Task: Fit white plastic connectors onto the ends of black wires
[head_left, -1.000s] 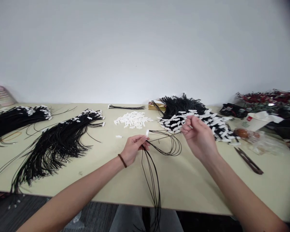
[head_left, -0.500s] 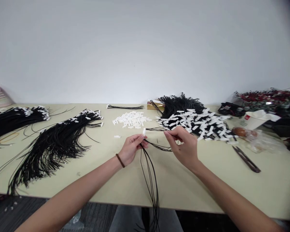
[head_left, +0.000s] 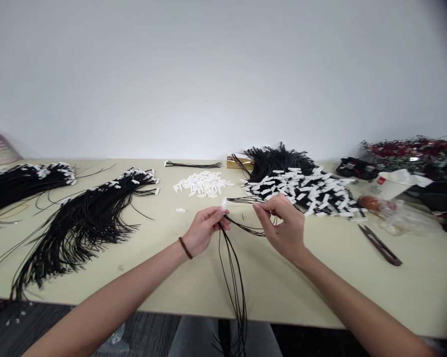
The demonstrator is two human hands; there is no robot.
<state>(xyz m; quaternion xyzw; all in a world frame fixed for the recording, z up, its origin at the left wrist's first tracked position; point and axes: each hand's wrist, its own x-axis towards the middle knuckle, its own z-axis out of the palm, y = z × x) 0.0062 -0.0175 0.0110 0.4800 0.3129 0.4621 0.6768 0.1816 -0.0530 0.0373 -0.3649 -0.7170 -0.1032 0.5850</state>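
Between the thumb and fingers of my left hand [head_left: 205,227] is a white plastic connector [head_left: 224,203], held above the table's middle. Thin black wires [head_left: 232,267] hang from that hand past the table's front edge. More black wires [head_left: 243,200] run from the connector toward my right hand [head_left: 283,222]. My right hand is closed in a pinch on these wires, thumb against forefinger; the exact wire ends are hidden by the fingers. A pile of loose white connectors [head_left: 204,184] lies just beyond my left hand.
Bundles of black wires with white connectors lie at left [head_left: 93,223] and behind my right hand [head_left: 305,191]. Thread snips [head_left: 380,245], a plastic bag [head_left: 409,220] and a paper cup [head_left: 389,184] are at right. A gold box [head_left: 240,162] stands by the wall.
My left hand and the connector have shifted very slightly to the right, nearer my right hand. My right hand keeps its pinch almost in place.
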